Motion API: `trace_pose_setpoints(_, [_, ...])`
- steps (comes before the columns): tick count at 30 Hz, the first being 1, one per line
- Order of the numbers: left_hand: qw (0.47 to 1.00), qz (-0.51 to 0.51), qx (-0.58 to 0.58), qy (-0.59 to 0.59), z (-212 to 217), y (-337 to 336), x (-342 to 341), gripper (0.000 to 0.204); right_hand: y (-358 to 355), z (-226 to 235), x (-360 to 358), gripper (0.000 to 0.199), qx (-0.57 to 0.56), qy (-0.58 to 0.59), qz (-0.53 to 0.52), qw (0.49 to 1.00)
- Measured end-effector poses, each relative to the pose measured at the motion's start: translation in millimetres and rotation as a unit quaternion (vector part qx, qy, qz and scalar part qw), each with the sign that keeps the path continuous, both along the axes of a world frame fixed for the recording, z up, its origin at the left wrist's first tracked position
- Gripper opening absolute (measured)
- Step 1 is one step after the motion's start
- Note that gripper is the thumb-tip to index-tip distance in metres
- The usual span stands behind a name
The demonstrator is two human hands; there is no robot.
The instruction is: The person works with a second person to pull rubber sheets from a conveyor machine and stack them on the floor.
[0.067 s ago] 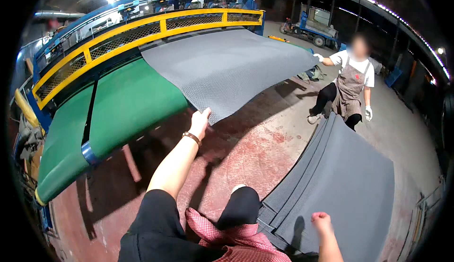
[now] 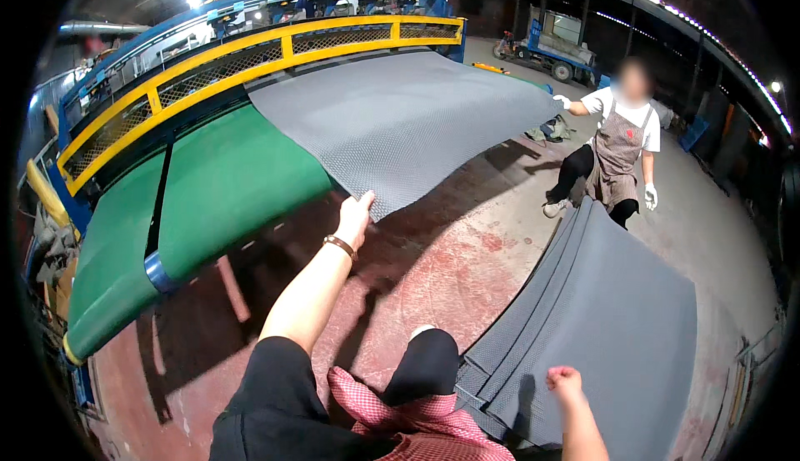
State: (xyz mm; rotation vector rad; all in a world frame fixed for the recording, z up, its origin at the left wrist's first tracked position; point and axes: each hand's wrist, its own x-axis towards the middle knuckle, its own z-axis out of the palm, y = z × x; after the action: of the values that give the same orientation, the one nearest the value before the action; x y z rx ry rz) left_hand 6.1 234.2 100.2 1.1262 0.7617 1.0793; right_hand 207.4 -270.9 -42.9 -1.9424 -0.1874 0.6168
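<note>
My left hand (image 2: 357,214) is closed on the near corner of a long grey sheet (image 2: 392,119) with a dimpled texture. From the machine's green conveyor belt (image 2: 233,182) the sheet stretches toward me, its near edge hanging free. At its far right corner, a co-worker's gloved hand (image 2: 562,101) holds the same sheet. Lower right, my right hand (image 2: 567,380) is curled into a loose fist with nothing visible in it. Beneath that hand lies a stack of folded grey sheets (image 2: 621,294), several layers showing along its left side.
A wide blue machine with a yellow mesh guard rail (image 2: 287,44) stands behind the belt. The co-worker (image 2: 621,136), in a brown apron, is at the stack's far end. A blue cart (image 2: 554,57) is parked farther back. Metal bars (image 2: 737,386) lie at the right edge.
My right hand has risen very slightly over the stack. My left hand and the sheet corner have shifted a touch to the right.
</note>
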Motion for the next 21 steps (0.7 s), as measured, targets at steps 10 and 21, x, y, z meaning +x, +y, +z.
trace_pose_setpoints(10, [0.993, -0.054, -0.030, -0.102, 8, -48, 8, 0.016, 217, 105, -52, 0.019, 0.237, 0.199, 0.242, 0.920])
trace_pose_setpoints(21, [0.994, -0.079, -0.027, -0.065, 17, -118, 23, 0.021, 318, 130, -86, 0.043, 0.304, 0.356, 0.183, 0.864])
